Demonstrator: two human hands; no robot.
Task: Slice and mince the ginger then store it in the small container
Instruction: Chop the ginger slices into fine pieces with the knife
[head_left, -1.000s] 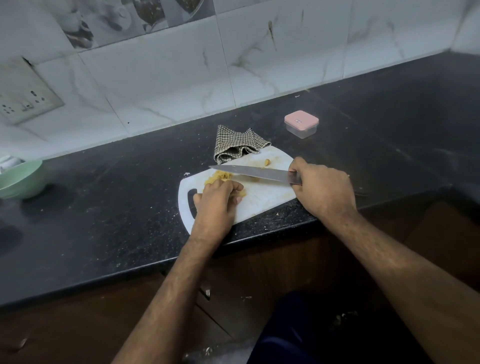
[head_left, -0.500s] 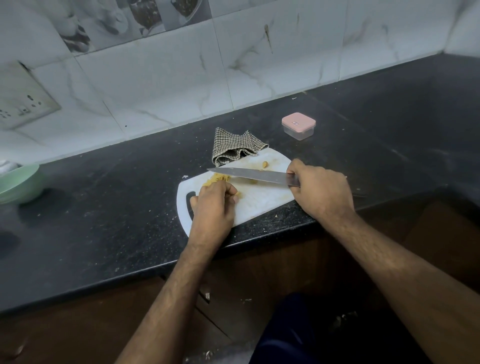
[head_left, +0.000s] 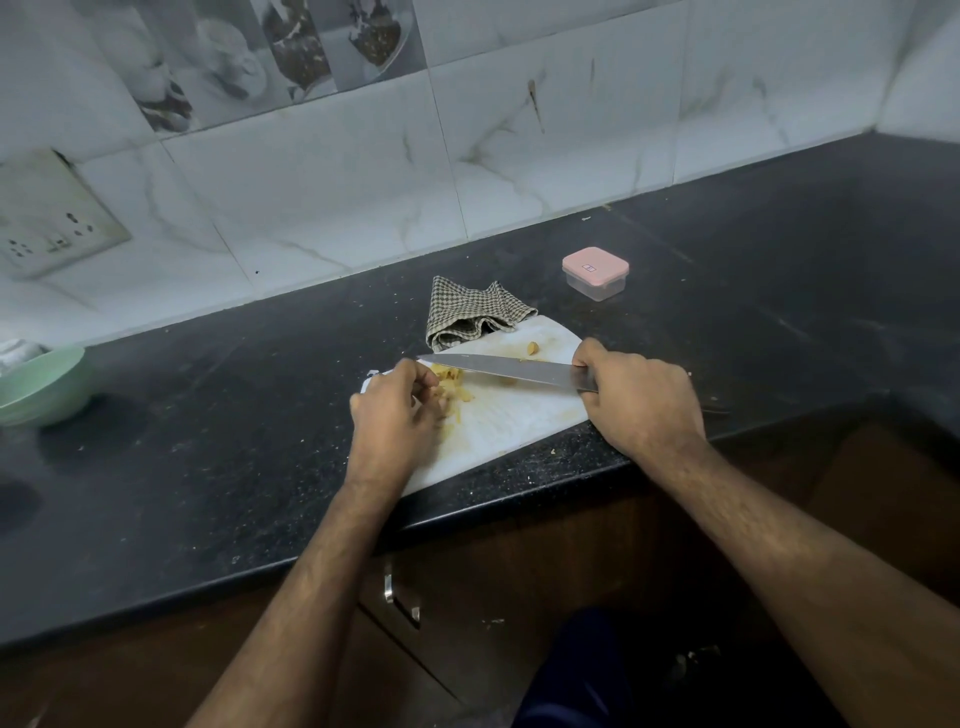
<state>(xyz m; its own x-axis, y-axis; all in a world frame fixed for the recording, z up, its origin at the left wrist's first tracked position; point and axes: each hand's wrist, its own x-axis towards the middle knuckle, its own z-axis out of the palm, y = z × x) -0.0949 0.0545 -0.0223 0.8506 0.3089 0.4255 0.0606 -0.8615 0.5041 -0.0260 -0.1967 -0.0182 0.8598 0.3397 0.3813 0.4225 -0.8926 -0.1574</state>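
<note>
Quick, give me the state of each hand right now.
Left hand: fingers curled around the ginger on the cutting board.
Right hand: gripping the knife by its handle.

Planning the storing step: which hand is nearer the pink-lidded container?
Right. The right hand is below the pink-lidded container; the left hand is far to its left.

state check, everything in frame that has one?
small container: lid on, untouched
knife: held over board
ginger: partly cut, on cutting board
right hand: grips knife handle
left hand: gathering ginger
checked cloth: crumpled
green bowl: upright
</note>
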